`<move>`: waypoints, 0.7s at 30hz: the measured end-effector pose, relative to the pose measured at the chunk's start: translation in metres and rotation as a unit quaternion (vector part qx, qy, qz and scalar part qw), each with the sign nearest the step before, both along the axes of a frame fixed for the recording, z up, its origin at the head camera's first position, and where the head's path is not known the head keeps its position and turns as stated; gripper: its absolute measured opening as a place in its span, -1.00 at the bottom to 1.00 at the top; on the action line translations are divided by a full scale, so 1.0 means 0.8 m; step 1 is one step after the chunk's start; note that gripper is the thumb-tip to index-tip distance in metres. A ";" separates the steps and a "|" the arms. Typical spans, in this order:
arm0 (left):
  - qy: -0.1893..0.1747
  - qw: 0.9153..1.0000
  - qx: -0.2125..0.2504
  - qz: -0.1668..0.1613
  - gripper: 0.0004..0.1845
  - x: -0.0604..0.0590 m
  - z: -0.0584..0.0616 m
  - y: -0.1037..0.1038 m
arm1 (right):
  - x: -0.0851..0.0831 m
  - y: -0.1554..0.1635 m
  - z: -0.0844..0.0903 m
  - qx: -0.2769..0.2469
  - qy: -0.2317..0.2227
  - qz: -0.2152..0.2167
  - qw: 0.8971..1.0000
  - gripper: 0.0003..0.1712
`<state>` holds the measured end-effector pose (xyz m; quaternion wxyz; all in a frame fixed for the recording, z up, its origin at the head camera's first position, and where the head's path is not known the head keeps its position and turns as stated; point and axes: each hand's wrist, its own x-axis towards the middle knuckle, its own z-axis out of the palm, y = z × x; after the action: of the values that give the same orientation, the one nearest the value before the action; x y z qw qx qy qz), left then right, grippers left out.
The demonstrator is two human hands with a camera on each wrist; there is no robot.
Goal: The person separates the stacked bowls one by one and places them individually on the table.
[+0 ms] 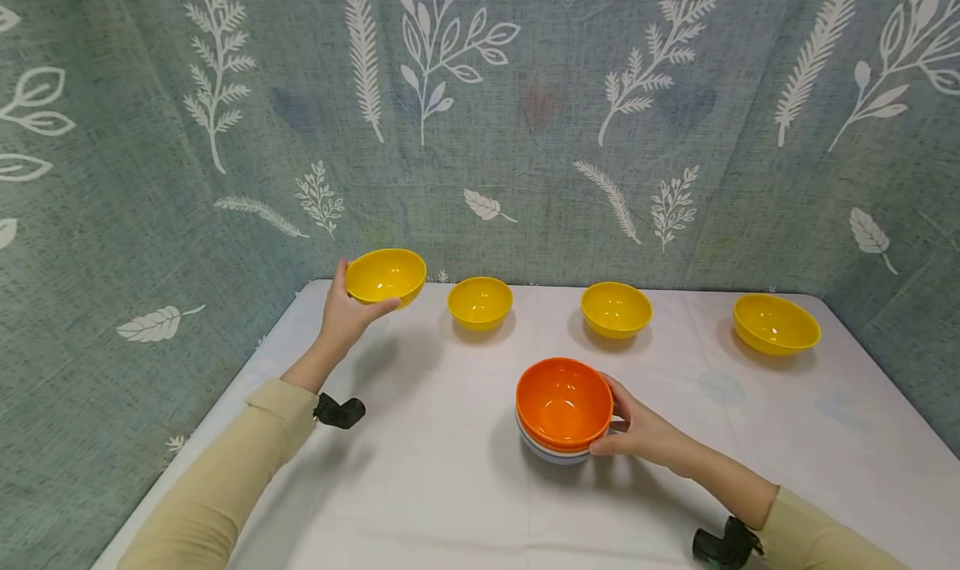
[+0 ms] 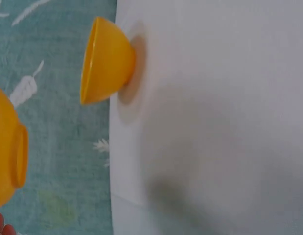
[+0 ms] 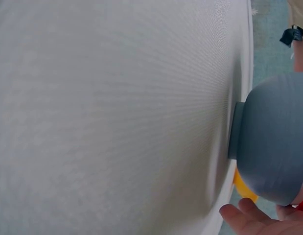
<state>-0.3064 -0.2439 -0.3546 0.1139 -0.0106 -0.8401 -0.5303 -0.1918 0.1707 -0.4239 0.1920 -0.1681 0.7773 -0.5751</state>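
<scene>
A yellow bowl (image 1: 386, 275) is gripped by the curled fingers of the left hand (image 1: 347, 313) and held above the bench's (image 1: 450, 503) far left corner. The stack of bowls (image 1: 563, 410), orange on top, is clasped near the bench's middle by the right hand (image 1: 641, 431). Three yellow bowls (image 1: 615, 308) are lined along the far edge.

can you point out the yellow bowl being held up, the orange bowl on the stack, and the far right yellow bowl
held yellow bowl (image 1: 386, 275): head view, on its inner wall, left hand (image 1: 345, 316) holding it.
orange bowl (image 1: 564, 401): head view, on its inside bottom, atop the stack.
far right yellow bowl (image 1: 776, 322): head view, on its inner wall.
</scene>
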 end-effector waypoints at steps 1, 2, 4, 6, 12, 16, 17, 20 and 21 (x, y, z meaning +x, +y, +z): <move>0.001 1.000 0.001 0.008 0.23 -0.002 -0.001 -0.002 | 0.000 0.000 0.000 0.000 0.000 0.000 1.000 0.15; 0.000 1.000 -0.003 0.018 0.23 -0.004 -0.002 -0.004 | 0.000 0.000 0.000 0.001 0.001 0.000 1.000 0.15; -0.008 0.999 -0.013 0.038 0.23 -0.008 -0.005 -0.006 | 0.001 0.000 0.001 0.001 0.000 0.001 1.000 0.15; -0.016 0.998 -0.022 0.055 0.24 -0.011 -0.008 -0.009 | 0.001 0.000 0.001 0.004 0.003 0.001 1.000 0.15; -0.042 0.995 -0.036 0.085 0.26 -0.024 -0.023 -0.017 | 0.002 0.000 0.004 0.009 -0.001 0.001 1.000 0.14; -0.053 0.992 -0.039 0.106 0.27 -0.034 -0.035 -0.022 | 0.003 0.001 0.005 0.008 -0.002 0.003 1.000 0.14; -0.056 0.991 -0.038 0.111 0.27 -0.036 -0.038 -0.023 | 0.002 0.001 0.005 0.008 -0.002 0.003 1.000 0.14; -0.065 0.989 -0.037 0.126 0.26 -0.042 -0.049 -0.026 | 0.002 0.001 0.004 0.010 -0.003 0.001 1.000 0.15; -0.069 0.988 -0.038 0.131 0.26 -0.043 -0.053 -0.028 | 0.002 0.001 0.004 0.010 -0.005 -0.001 1.000 0.15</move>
<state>-0.3407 -0.2663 -0.3970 0.1242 0.1319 -0.8595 -0.4779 -0.1905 0.1713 -0.4205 0.1968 -0.1621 0.7825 -0.5681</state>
